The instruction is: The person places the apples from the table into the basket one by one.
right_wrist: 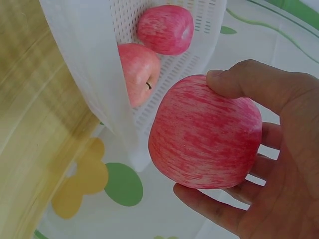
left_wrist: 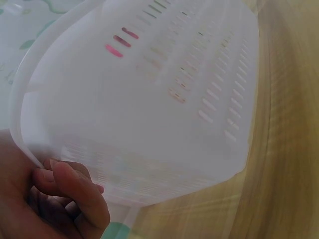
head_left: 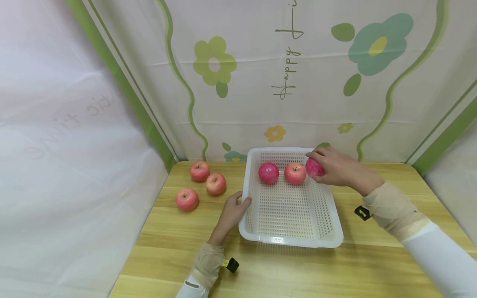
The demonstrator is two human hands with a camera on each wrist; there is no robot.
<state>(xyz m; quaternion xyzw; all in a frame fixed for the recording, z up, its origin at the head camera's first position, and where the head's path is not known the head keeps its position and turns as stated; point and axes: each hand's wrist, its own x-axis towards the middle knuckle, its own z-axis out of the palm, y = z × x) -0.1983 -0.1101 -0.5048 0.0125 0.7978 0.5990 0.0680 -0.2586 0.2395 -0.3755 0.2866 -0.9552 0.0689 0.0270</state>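
A white perforated plastic basket (head_left: 283,239) stands on the table with two apples inside, a dark pink-red apple (head_left: 268,173) and a lighter one (head_left: 295,173) near its far end. My left hand (head_left: 232,211) grips the basket's left rim, and the left wrist view shows the curled fingers (left_wrist: 82,191) at that edge. Over the basket's far right side, my right hand (head_left: 333,167) holds a red apple (right_wrist: 204,134), with the thumb on one side and the fingers round the other.
Three more apples lie on the wooden table (head_left: 167,248) left of the basket: one at the back (head_left: 199,171), one nearer the basket (head_left: 216,184) and one in front (head_left: 187,199). A white cloth with printed flowers (head_left: 215,62) hangs behind the table.
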